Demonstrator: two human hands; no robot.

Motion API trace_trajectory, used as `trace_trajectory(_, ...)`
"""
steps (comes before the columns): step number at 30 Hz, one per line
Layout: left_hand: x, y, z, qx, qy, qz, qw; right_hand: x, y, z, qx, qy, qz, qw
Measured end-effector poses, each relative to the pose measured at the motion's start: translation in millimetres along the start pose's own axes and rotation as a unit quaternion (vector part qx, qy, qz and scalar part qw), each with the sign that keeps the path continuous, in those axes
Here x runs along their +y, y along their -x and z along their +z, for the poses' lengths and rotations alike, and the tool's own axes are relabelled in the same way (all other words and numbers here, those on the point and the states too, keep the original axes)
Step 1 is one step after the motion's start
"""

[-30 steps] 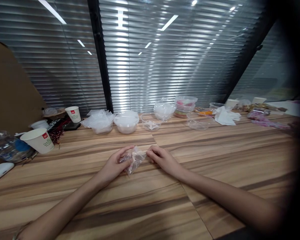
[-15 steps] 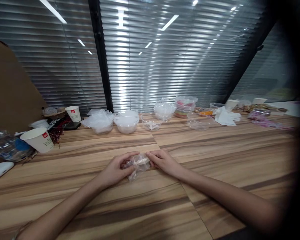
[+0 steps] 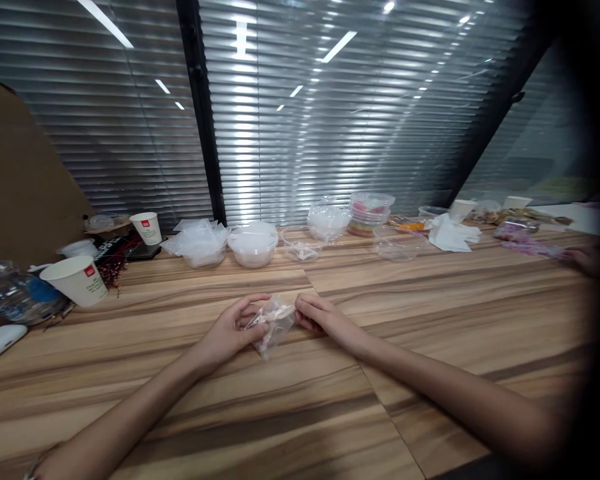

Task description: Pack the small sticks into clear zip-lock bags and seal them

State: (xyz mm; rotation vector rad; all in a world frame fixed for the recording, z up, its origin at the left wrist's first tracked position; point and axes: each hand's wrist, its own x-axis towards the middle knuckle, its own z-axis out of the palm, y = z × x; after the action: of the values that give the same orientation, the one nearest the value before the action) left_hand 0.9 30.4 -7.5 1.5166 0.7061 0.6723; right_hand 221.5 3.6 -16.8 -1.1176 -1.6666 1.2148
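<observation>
A small clear plastic bag point(image 3: 276, 327) with whitish and a few pinkish bits inside is held between my two hands, just above the wooden table point(image 3: 300, 413). My left hand point(image 3: 235, 328) grips its left side, the thumb in front and the fingers behind. At its upper right edge, the closed fingers of my right hand point(image 3: 325, 319) pinch the plastic. What exactly the bits are is too small to make out.
Along the back stand lidded tubs point(image 3: 253, 245), a clear bowl point(image 3: 303, 245) with white pieces, a stack of containers point(image 3: 370, 212) and crumpled tissue point(image 3: 453, 232). A paper cup point(image 3: 77, 280) and water bottle point(image 3: 20, 293) are at left. Another person's hand point(image 3: 583, 259) touches pink plastic at right.
The bag has opened out flatter and hangs more upright, its contents plainer to see. Both my hands have shifted slightly upward. Another person's hand has come in at the right edge.
</observation>
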Motion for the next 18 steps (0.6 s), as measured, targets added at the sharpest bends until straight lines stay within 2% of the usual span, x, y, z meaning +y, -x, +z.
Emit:
trace_trajectory(4, 0.5, 1.5, -0.6, -0.024, 0.01, 0.0, 1.0, -2.3, -1.1, -2.3, -0.041, -0.007, -0.018, 0.999)
trace_trajectory(7, -1.7, 3.0, 0.2, -0.045, -0.003, 0.0, 0.999, -2.7, -0.1, -3.0, -0.038, 0.088, -0.06, 0.994)
trace_trajectory(10, -4.4, 4.1, 2.3, -0.056, -0.012, 0.015, 0.998, -5.6, 2.7, -3.4, -0.021, 0.21, -0.102, 0.972)
trace_trajectory(12, -4.7, 4.5, 4.2, -0.057, -0.019, 0.03, 0.998, -7.9, 4.4, -2.6, -0.007, 0.246, -0.109, 0.963)
trace_trajectory(14, -3.5, 4.6, 5.8, -0.053, -0.017, 0.034, 0.998, -8.3, 5.0, -0.2, 0.008, 0.219, -0.107, 0.97)
trace_trajectory(18, 0.0, 4.5, 6.6, -0.047, 0.03, 0.015, 0.998, -3.2, 4.6, 7.1, 0.025, 0.09, -0.093, 0.991)
